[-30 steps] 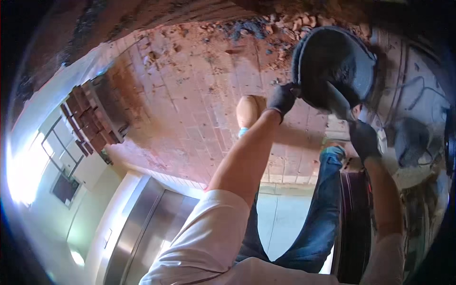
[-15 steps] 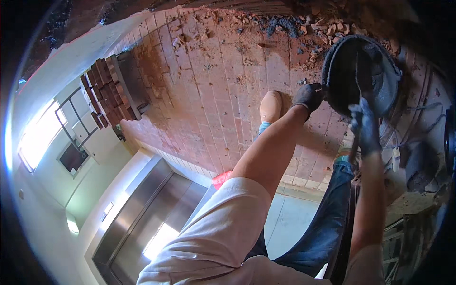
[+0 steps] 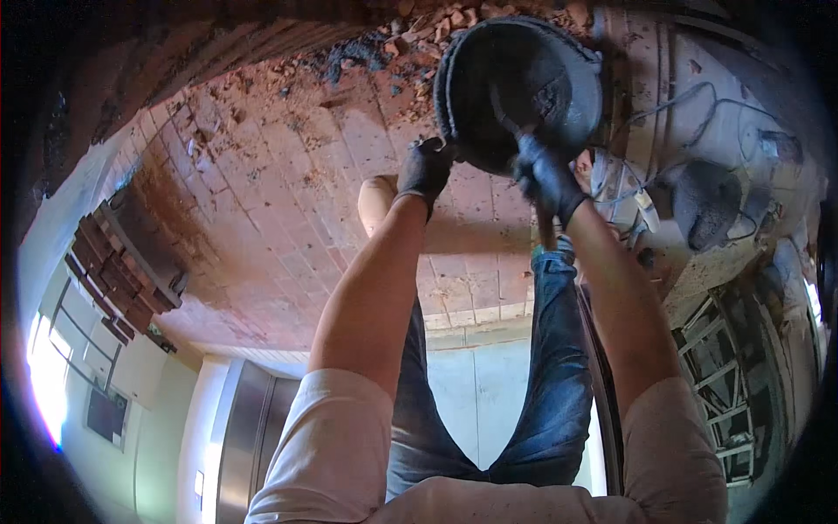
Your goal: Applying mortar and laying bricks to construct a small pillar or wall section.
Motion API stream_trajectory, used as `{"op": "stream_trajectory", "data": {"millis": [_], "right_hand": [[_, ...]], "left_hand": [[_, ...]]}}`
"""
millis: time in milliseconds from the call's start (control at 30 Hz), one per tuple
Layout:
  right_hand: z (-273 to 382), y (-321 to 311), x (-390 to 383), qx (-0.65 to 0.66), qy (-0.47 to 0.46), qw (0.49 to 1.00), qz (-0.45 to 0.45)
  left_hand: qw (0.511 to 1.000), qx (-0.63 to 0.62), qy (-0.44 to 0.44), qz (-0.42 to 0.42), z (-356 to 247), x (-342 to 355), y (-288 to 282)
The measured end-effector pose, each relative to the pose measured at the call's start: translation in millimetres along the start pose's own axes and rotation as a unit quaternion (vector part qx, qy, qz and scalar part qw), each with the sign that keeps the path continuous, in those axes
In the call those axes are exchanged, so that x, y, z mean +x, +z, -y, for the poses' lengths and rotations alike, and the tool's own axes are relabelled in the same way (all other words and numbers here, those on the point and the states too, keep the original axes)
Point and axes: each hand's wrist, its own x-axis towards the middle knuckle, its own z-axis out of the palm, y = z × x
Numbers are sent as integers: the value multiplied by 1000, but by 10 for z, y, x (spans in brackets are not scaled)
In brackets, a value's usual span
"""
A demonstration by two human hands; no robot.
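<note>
A round black bucket (image 3: 576,80) lies tipped with its mouth toward me, and dark grey mortar-like residue coats its inside. My left hand (image 3: 426,168), in a dark glove, is closed at the bucket's left edge. At the near side of the mouth is my right hand (image 3: 548,179), also gloved, its fingers wrapped round a trowel (image 3: 504,106). The trowel's blade reaches into the bucket and is hard to make out against the dark wall. Its brownish handle end sticks out below my fist.
Brick rubble (image 3: 449,22) and dark mortar lumps (image 3: 353,57) lie beyond the bucket on the dusty brick-coloured floor (image 3: 288,236). Right of it are a loose cable (image 3: 698,131) and a dark, rough-coated container (image 3: 705,203). Stacked bricks (image 3: 109,266) stand far left; a metal ladder (image 3: 724,393) is lower right.
The view has swung, so the bucket and both hands now appear further left. My left hand stays at the bucket's edge, and the trowel is still inside the mouth.
</note>
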Motion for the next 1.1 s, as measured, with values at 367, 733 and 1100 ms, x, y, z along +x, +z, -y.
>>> {"op": "stream_trajectory", "data": {"millis": [367,733,1100], "right_hand": [[382,-1112,-349,-781,-338,502,-157],[-1036,371,248,-372,-370,845,-105],[-811,14,-295,-45,-193,979,-43]], "left_hand": [[1000,13,25,12,20,-73,-153],[979,-80,-182,40,-56,-119,-267],[966,46,-210,-144,14,-1962,-828]]}}
